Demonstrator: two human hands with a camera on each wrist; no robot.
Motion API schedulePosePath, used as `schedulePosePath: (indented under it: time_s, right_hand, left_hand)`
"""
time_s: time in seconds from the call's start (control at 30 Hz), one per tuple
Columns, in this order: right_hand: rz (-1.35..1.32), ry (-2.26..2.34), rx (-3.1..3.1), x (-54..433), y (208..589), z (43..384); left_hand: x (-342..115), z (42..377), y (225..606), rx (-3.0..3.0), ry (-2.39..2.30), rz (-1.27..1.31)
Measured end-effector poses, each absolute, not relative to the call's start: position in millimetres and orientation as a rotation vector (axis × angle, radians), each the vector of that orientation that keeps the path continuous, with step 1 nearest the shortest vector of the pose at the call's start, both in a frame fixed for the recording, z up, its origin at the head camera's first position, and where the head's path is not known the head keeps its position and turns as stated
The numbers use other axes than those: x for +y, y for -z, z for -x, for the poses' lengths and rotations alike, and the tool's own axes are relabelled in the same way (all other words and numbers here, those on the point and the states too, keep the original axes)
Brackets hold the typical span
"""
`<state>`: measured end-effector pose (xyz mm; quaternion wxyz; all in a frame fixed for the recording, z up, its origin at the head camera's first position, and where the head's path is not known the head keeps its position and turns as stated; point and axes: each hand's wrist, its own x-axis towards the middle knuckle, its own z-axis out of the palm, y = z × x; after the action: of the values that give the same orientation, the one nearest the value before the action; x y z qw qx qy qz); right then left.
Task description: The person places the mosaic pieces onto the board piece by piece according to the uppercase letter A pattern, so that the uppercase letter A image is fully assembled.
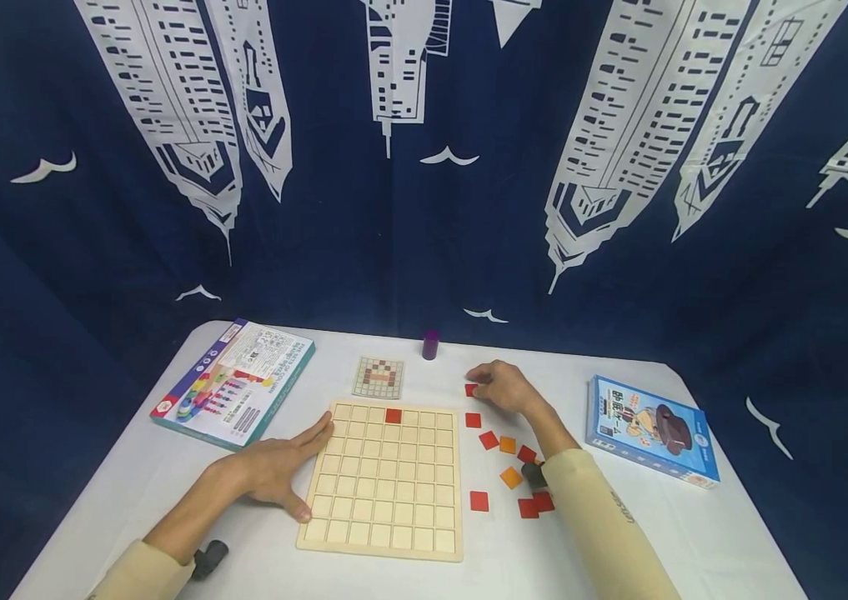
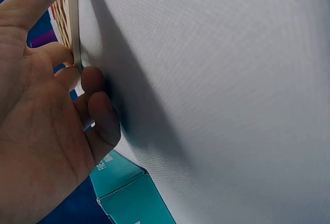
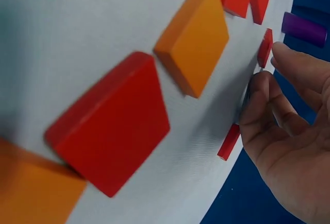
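Observation:
A pale wooden grid board [image 1: 454, 500] lies in front of me, with one red tile [image 1: 393, 416] in its top row. My left hand [image 1: 271, 469] spreads along the board's left side, fingertips at the upper corner and thumb near the lower one. Beyond the board's right side my right hand [image 1: 504, 388] reaches over a red tile [image 1: 471, 389], which its fingers partly cover in the head view. In the right wrist view, the thumb and fingers of that hand [image 3: 289, 110] lie close to a red tile [image 3: 265, 48]; no grip on it shows.
Several red and orange tiles [image 1: 508, 444] lie loose right of the board, some partly behind the sleeve. A small pattern card [image 1: 378, 378] and a purple cylinder [image 1: 430, 345] stand behind it. Game boxes lie left [image 1: 236, 383] and right [image 1: 650, 432].

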<state>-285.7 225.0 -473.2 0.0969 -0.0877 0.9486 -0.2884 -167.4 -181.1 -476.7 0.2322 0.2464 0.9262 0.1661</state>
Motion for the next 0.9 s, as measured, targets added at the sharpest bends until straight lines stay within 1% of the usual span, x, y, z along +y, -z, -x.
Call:
schedulePosePath:
  time_s: [0.3,0.9]
  right_hand:
    - [0.276,0.800,2.852,221.1,474.2,283.4]
    - [0.198,0.808,2.851,217.6,472.7,282.4]
  left_hand:
    - [-181.1,166.4,475.2,2.544,-0.453,-0.690]
    - [-181.8,167.8,475.4,2.546,-0.451,-0.688]
